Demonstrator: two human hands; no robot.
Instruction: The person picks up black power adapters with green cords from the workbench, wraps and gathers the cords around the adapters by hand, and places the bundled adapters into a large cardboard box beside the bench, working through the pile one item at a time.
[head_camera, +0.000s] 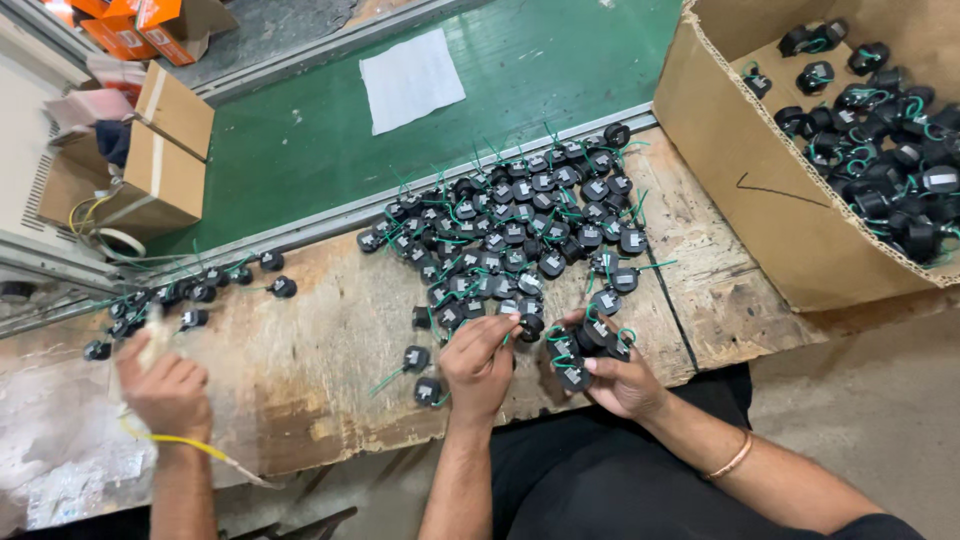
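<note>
Two brown cartons (165, 150) left, one (760, 190) right.

Head view, steeply down, close over workbench (300, 370)

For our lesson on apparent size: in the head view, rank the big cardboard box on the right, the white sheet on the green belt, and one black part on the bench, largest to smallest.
1. Cardboard box
2. White sheet
3. Black part

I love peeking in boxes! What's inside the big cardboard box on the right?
The cardboard box holds a heap of small black round parts with green wires. Whatever lies beneath the heap is covered.
</note>
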